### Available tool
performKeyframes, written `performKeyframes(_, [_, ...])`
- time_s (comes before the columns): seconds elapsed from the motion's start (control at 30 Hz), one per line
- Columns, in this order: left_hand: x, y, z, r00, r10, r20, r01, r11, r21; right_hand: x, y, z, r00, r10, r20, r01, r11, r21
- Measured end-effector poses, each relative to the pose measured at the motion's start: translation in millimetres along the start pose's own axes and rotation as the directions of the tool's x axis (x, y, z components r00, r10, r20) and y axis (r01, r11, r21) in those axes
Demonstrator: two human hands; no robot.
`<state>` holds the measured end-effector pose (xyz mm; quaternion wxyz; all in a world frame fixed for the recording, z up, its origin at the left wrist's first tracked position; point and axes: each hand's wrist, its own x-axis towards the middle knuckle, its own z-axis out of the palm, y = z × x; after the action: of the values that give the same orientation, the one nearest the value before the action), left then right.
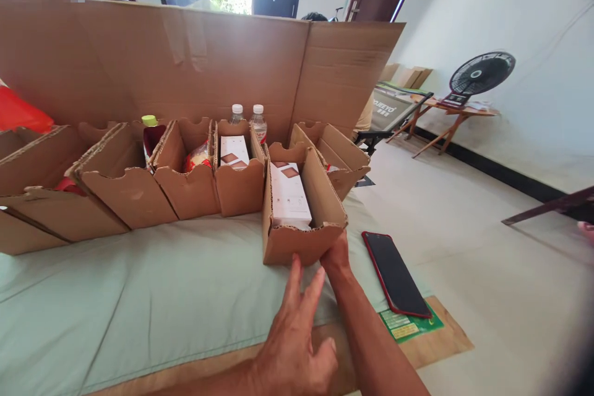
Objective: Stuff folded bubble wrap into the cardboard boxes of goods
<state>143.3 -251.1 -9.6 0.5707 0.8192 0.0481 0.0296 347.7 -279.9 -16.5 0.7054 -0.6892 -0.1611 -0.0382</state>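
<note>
A cardboard box with a notched front wall stands forward of a row of similar boxes. Inside it lies a white carton with brown squares printed on it. My right hand is against the box's lower right side, its fingers mostly hidden behind the cardboard; it seems to grip the box there. In front, my left hand has its fingers spread, with the fingertips at the lower edge of the box's front wall. Just left, another cardboard box holds a similar white carton.
More cardboard boxes line up leftward, holding a yellow-capped bottle and packets. Two clear bottles stand behind, before a tall cardboard panel. A red-edged phone lies at right on the pale green cloth. A fan stands farther off.
</note>
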Motion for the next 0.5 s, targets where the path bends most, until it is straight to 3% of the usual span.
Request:
performKeyframes(0.13, [31, 6, -21, 0.999, -0.001, -0.044, -0.001, 1.000, -0.031, -6, 2, 3, 0.998, 0.046, -0.030, -0.045, 0.999, 0.031])
performKeyframes(0.27, [76, 0, -39, 0.991, 0.063, -0.116, -0.057, 0.997, 0.054, -11, 4, 7, 0.999, 0.037, -0.017, -0.036, 0.999, 0.017])
performKeyframes(0.37, [107, -12, -53, 0.993, 0.077, -0.090, -0.062, 0.985, 0.159, -12, 6, 7, 0.999, 0.035, -0.036, -0.035, 0.999, 0.007])
performKeyframes(0.5, [110, -31, -64, 0.996, 0.084, -0.018, -0.077, 0.961, 0.267, -8, 10, 4, 0.998, 0.044, -0.053, -0.044, 0.999, 0.002])
